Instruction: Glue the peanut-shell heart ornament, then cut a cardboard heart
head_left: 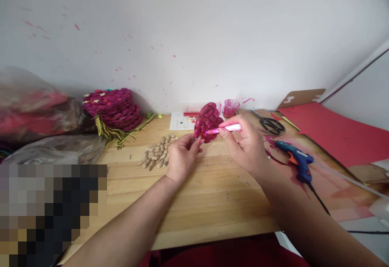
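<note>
My left hand [184, 153] pinches the lower edge of a magenta-painted peanut-shell disc [207, 121], tilted upright above the table. My right hand [244, 143] grips a white-handled paintbrush [229, 129], its pink-stained tip touching the disc's lower face or right in front of it. Just behind stands a clear cup of pink paint [231, 107]. Left of my left hand lies a loose pile of unpainted peanuts [156, 153]. A stack of finished-looking magenta discs [114, 107], with small stars on top and yellow-green cords [117, 135], stands at the back left.
At the right lie a blue glue gun [299, 159] with its cord, black scissors [271, 125] and red card sheets [343, 131]. A white card with small stars [182, 122] sits behind the disc. Plastic bags [60, 149] crowd the left side. A paint-flecked wall [170, 36] rises behind.
</note>
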A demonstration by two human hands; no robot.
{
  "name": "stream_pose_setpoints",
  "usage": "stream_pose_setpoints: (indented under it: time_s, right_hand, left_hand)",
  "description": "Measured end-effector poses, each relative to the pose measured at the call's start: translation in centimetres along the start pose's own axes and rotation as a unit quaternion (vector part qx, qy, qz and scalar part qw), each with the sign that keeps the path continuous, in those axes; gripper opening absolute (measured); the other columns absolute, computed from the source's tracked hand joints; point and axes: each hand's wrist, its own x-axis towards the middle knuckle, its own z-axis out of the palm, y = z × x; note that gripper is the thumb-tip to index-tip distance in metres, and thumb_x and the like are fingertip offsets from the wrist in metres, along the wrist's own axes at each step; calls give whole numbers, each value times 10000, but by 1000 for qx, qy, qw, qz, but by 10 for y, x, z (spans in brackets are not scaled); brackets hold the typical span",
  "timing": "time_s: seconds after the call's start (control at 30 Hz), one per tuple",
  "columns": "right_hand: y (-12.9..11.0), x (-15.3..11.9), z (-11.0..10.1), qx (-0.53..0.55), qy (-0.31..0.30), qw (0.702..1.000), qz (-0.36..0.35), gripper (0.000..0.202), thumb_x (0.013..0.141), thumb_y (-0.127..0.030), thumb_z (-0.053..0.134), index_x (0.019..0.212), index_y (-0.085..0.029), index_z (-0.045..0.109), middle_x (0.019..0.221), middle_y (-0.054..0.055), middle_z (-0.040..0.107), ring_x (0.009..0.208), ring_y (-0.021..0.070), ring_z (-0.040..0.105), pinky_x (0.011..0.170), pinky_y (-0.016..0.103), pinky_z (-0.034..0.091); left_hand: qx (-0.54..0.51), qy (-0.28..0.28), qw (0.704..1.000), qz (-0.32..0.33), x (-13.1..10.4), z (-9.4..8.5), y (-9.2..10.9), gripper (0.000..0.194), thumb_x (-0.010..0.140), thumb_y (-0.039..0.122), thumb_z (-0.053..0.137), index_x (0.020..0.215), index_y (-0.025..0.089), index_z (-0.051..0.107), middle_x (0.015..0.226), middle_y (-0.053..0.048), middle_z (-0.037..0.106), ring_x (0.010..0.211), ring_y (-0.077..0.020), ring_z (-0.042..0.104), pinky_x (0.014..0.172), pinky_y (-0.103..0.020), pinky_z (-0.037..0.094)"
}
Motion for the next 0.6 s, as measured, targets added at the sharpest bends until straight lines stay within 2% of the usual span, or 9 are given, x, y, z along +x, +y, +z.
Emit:
stream_pose_setpoints:
  time_s: [0.3, 0.47, 0.6]
  right_hand:
    - [-4, -2, 1, -8, -19, 999, -42, 47, 927, -197, 620, 916, -238, 599, 857, 25, 713, 829, 208, 658, 783, 386, 470]
    - [-5, -5, 1, -22, -54, 996, -64, 54, 933, -191, 600, 910, -238, 590, 826, 25, 696, 811, 215, 623, 754, 386, 447]
    - [-6, -5, 1, -30, -53, 995, -85, 50, 941, -198, 596, 917, -242, 594, 806, 20, 693, 795, 214, 611, 744, 388, 440]
  left_hand:
    - [29, -3, 1000, 5, 0, -1, 0, 272, 812, 401, 752, 935, 159, 760, 826, -66, 770, 608, -149, 685, 572, -229, 520]
    - [23, -6, 1000, 4, 1, -2, -1, 284, 815, 416, 750, 950, 166, 765, 852, -74, 776, 610, -153, 686, 566, -234, 519]
    - [13, -4, 1000, 6, -1, -1, 1, 274, 807, 411, 757, 941, 172, 772, 853, -77, 779, 595, -146, 673, 565, -237, 523]
